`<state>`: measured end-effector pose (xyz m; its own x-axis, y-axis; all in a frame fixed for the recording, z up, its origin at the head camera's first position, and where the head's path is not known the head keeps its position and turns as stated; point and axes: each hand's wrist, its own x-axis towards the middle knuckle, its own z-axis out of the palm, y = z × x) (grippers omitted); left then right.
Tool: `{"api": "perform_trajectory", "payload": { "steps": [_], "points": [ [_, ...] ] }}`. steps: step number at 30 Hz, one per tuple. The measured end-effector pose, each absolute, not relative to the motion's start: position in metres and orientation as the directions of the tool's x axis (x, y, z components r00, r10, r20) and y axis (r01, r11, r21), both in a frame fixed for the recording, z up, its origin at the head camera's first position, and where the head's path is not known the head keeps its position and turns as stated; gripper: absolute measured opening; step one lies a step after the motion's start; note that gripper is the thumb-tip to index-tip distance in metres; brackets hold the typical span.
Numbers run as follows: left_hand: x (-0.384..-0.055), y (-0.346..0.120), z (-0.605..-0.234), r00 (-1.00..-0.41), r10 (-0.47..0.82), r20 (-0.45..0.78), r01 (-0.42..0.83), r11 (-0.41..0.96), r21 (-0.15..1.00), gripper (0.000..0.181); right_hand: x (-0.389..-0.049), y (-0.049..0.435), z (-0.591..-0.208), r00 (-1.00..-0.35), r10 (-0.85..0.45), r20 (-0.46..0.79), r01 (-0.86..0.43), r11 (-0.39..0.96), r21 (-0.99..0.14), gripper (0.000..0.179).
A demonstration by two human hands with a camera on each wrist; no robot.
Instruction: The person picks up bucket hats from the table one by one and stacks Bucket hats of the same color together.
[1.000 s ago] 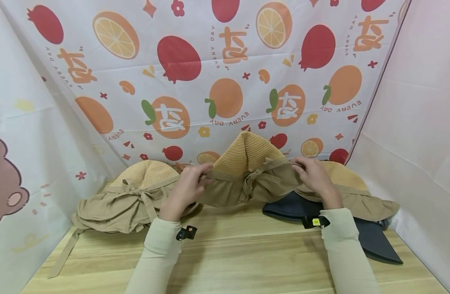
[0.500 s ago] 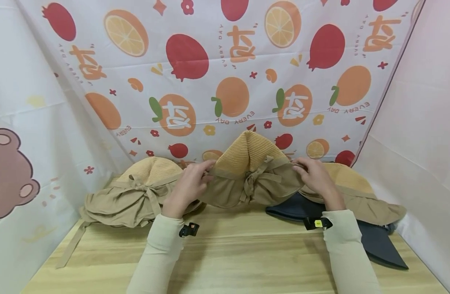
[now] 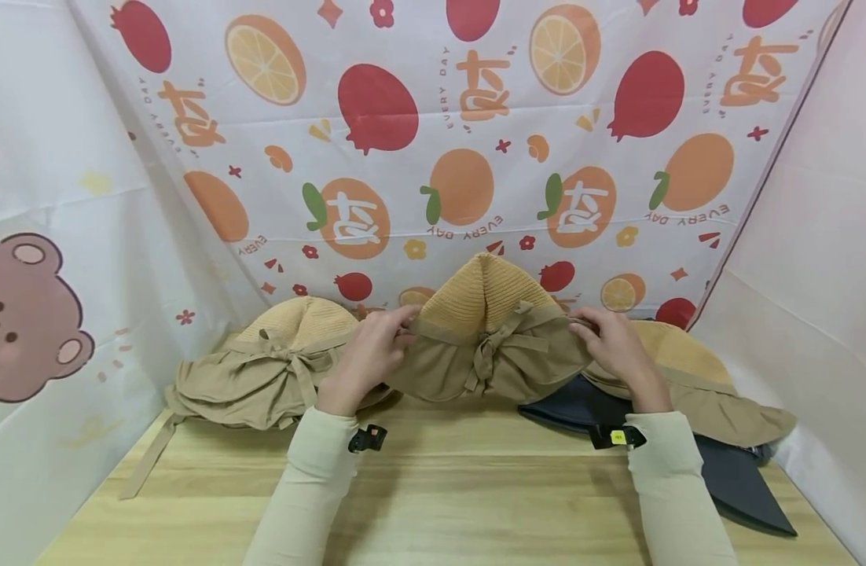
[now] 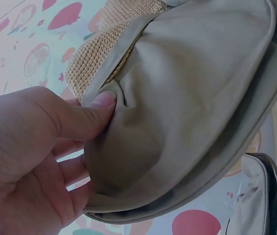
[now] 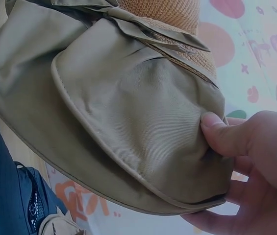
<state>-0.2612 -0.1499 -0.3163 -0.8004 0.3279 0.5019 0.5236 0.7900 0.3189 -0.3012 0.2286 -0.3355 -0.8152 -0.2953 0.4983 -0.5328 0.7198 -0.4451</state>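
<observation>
A sun hat [image 3: 450,303] with a tan woven crown, a khaki cloth brim and a tied bow [image 3: 491,350] is held up at the middle of the head view. My left hand [image 3: 369,354] pinches its left side where crown meets brim. In the left wrist view the thumb [image 4: 104,100] presses on the khaki cloth, with the other fingers behind the brim. On the opposite side my right hand [image 3: 620,346] pinches the brim, its thumb [image 5: 213,121] on the cloth in the right wrist view. The crown is creased down its front and peaks at the top.
To the left on the wooden table [image 3: 461,503] lies a similar khaki hat [image 3: 228,397], one strap trailing forward. Another such hat [image 3: 723,409] rests at the right on dark navy headwear with a stiff brim [image 3: 747,491]. A fruit-print cloth [image 3: 405,189] hangs behind.
The head view has swung slightly left, so the backdrop and resting hats appear further right. Both hands keep their hold on the middle hat, which stays raised in much the same pose.
</observation>
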Motion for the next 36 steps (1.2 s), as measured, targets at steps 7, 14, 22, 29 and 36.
{"api": "perform_trajectory", "payload": {
  "steps": [7, 14, 22, 29, 36],
  "points": [
    [-0.2589, -0.1556, -0.3171, -0.808, 0.305, 0.504, 0.507, 0.797, 0.329, 0.037, -0.3030, 0.2240, -0.3352, -0.803, -0.280, 0.525, -0.538, 0.719, -0.440, 0.018],
    [-0.2562, -0.1573, -0.3176, -0.830, 0.276, 0.485, 0.473, 0.809, 0.348, 0.041, -0.3011, 0.2221, -0.3350, -0.815, -0.276, 0.509, -0.524, 0.725, -0.446, 0.020],
    [-0.2559, -0.1578, -0.3183, -0.829, 0.283, 0.482, 0.474, 0.813, 0.339, 0.038, -0.2999, 0.2233, -0.3378, -0.829, -0.279, 0.485, -0.514, 0.723, -0.462, 0.025],
    [-0.2566, -0.1561, -0.3134, -0.825, 0.287, 0.487, 0.475, 0.819, 0.323, 0.039, -0.2979, 0.2234, -0.3355, -0.827, -0.272, 0.493, -0.514, 0.719, -0.467, 0.026],
    [-0.2554, -0.1573, -0.3128, -0.831, 0.278, 0.482, 0.466, 0.821, 0.330, 0.040, -0.2977, 0.2212, -0.3382, -0.825, -0.279, 0.491, -0.517, 0.724, -0.456, 0.027]
  ]
}}
